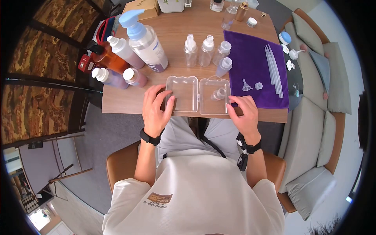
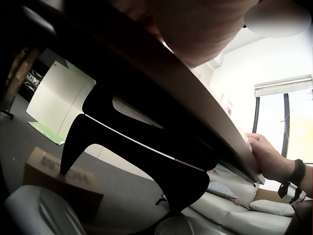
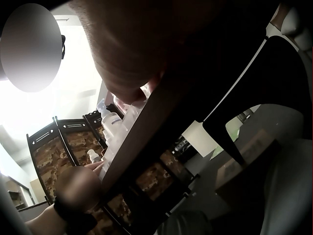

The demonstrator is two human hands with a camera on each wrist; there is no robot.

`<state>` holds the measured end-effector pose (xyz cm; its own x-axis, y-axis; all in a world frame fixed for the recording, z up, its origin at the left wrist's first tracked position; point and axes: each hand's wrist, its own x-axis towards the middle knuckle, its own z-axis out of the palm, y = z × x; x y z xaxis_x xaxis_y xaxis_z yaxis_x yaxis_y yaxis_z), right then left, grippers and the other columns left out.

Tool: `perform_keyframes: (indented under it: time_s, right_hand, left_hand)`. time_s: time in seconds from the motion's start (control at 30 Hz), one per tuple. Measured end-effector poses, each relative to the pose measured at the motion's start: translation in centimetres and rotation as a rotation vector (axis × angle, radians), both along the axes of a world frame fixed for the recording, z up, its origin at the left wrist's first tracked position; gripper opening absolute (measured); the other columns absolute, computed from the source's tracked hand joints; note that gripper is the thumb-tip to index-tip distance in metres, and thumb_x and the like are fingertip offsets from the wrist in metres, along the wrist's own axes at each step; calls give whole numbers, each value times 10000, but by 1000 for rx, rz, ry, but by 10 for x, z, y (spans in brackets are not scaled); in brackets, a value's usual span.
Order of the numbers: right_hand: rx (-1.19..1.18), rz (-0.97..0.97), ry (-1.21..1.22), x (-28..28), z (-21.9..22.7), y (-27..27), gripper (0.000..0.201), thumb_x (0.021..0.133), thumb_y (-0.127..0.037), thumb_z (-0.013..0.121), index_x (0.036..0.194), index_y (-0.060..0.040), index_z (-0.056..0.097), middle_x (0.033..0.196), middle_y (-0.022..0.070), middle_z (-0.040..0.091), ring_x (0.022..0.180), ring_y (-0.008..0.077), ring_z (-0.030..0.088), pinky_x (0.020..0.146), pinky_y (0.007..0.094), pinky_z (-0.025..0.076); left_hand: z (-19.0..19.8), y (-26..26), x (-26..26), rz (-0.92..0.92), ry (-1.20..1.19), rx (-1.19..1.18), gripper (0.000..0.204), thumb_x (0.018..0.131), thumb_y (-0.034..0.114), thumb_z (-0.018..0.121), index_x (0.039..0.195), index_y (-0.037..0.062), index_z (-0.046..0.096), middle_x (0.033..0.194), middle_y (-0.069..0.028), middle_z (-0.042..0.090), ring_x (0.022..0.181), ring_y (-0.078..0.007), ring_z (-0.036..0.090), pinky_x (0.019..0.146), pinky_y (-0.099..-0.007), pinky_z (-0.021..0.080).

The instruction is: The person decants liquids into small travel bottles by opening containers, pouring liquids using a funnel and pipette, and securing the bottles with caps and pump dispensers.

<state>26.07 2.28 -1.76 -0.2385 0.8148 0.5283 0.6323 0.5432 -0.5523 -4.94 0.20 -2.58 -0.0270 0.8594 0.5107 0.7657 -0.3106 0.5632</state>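
A clear plastic case (image 1: pixel 182 94) lies unfolded at the table's front edge, its two halves side by side. In its right half is a small clear jar (image 1: pixel 219 94). My left hand (image 1: pixel 156 109) holds the case's left side, fingertips on the rim and thumb near the front corner. The right side is held by my right hand (image 1: pixel 244 113), fingers and thumb at its edge. In the left wrist view my right hand (image 2: pixel 271 156) shows at the table edge; the right wrist view shows the left hand (image 3: pixel 80 188) there, partly blurred.
Behind the case stand several small clear bottles (image 1: pixel 206 51). Larger bottles, one a pump bottle (image 1: pixel 149 47), stand at the left. On the right a purple cloth (image 1: pixel 250 58) bears a small funnel (image 1: pixel 246 85), a small cap (image 1: pixel 258 85) and thin clear tubes (image 1: pixel 274 72).
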Motion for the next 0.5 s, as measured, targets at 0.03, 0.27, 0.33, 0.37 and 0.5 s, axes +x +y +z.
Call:
perform_keyframes:
  time_s: [0.03, 0.27, 0.33, 0.37, 0.5]
  right_hand:
    - [7, -2, -1, 0, 0, 0, 275, 790, -39, 827, 1053, -45, 745, 916, 64, 725, 846, 269, 651, 761, 378, 537]
    - [43, -9, -6, -2, 0, 0, 296, 764, -51, 848, 1040, -55, 739, 900, 59, 708, 837, 266, 644, 750, 378, 530]
    - [49, -12, -13, -3, -1, -1, 298, 761, -52, 851, 1036, -57, 734, 892, 59, 700, 834, 266, 642, 745, 378, 527]
    - [53, -13, -15, -3, -1, 0, 300, 759, -53, 852, 1035, -57, 733, 888, 59, 698, 832, 266, 641, 742, 378, 526]
    - [66, -15, -24, -4, -1, 0, 305, 755, -57, 855, 1031, -56, 728, 881, 60, 693, 826, 264, 638, 733, 378, 524]
  left_hand:
    - [0, 0, 0, -2, -3, 2, 201, 882, 96, 789, 1063, 24, 735, 1259, -139, 670, 1190, -378, 606, 1012, -468, 501]
    - [-1, -1, -3, -12, -2, 13, 178, 873, 82, 792, 1033, 23, 743, 1252, -142, 681, 1186, -380, 610, 1013, -470, 501]
    - [-1, -1, -3, -16, -2, 20, 181, 866, 81, 797, 1029, 22, 743, 1251, -143, 682, 1187, -381, 610, 1015, -471, 500]
    - [-1, -2, -4, -18, -2, 24, 183, 863, 80, 800, 1027, 21, 744, 1251, -144, 683, 1188, -382, 610, 1016, -471, 499]
    - [2, -3, -3, -24, -6, 21, 174, 861, 71, 800, 1017, 14, 748, 1245, -145, 687, 1177, -377, 616, 1015, -464, 498]
